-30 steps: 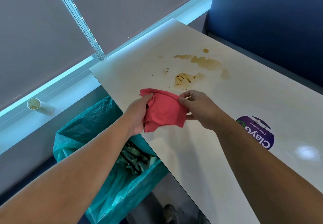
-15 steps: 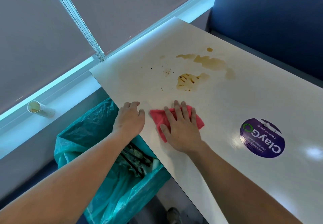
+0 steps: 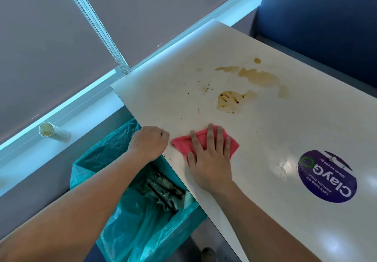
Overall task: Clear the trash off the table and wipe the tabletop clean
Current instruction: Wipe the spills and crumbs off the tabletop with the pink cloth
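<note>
Right hand [image 3: 210,159] lies flat on the red cloth [image 3: 180,143]: grip open, fingers straight and spread, palm pressing down. The cloth is on the desk [image 3: 275,139] near its left edge, partly bunched under the palm, with corners sticking out on both sides.

Left hand [image 3: 149,143] sits at the desk edge just beside the cloth's left corner: grip closed, fingers curled into a fist, nothing seen inside it.

A brown spill [image 3: 258,78] lies farther up the desk, well apart from the cloth: a long streaky patch, a smaller puddle [image 3: 230,101] nearer the hand, and one round drop above. Dark specks [image 3: 204,88] are scattered left of the puddle.

A round purple sticker [image 3: 327,177] is stuck on the desk to the right of the right hand, with glare spots around it.

A bin [image 3: 114,149] with a teal bag stands beside the desk's left edge, below the left forearm. Trash [image 3: 163,190] lies inside, dark sticks and crumpled wrapping.

A paper cup [image 3: 54,133] lies tipped on the window ledge [image 3: 85,116], far left. A blind cord [image 3: 98,26] hangs down to the ledge. A blue seat [image 3: 318,16] is at the far end of the desk.
</note>
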{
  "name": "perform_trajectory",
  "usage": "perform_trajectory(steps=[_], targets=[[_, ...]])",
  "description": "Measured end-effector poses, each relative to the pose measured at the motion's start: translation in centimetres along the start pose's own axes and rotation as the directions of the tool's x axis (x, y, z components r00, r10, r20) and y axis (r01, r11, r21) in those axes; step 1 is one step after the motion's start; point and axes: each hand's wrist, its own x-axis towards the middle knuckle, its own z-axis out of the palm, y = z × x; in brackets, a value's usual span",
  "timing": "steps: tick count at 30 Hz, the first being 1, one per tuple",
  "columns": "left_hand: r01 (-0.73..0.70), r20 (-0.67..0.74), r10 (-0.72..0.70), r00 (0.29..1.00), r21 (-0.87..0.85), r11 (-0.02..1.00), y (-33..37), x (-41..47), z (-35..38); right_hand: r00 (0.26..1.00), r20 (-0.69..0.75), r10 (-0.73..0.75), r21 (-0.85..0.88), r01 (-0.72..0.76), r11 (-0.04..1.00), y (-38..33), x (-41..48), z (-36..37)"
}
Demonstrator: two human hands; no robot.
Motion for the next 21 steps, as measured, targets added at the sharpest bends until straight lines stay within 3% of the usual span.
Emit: perform_trajectory(steps=[3, 9, 11, 17, 21], targets=[[-0.023, 0.021, 0.023, 1.0, 0.008, 1.0, -0.7, 0.4, -0.2, 0.999, -0.007, 0.054, 0.042, -0.054, 0.998, -1.8, 2.5, 0.1], [-0.005, 0.056, 0.018, 0.998, -0.237, 0.972, -2.5, 1.6, -1.5, 0.97, 0.098, -0.224, 0.016, 0.224, 0.975, -1.7, 2.1, 1.0], [-0.025, 0.036, 0.033, 0.999, -0.199, 0.98, -2.6, 1.6, -1.3, 0.968, 0.105, -0.229, -0.007, 0.231, 0.973, -0.1, 0.7, 0.8], [0.001, 0.095, 0.005, 0.995, -0.059, 0.998, -2.7, 2.2, -0.8, 1.0, 0.026, -0.014, -0.012, 0.015, 1.0, -1.7, -0.9, 1.1], [0.05, 0.11, -0.045, 0.993, -0.043, 0.998, -2.5, 2.3, -1.0, 0.971, 0.101, -0.218, 0.043, 0.215, 0.976, -6.4, 0.0, 2.8]])
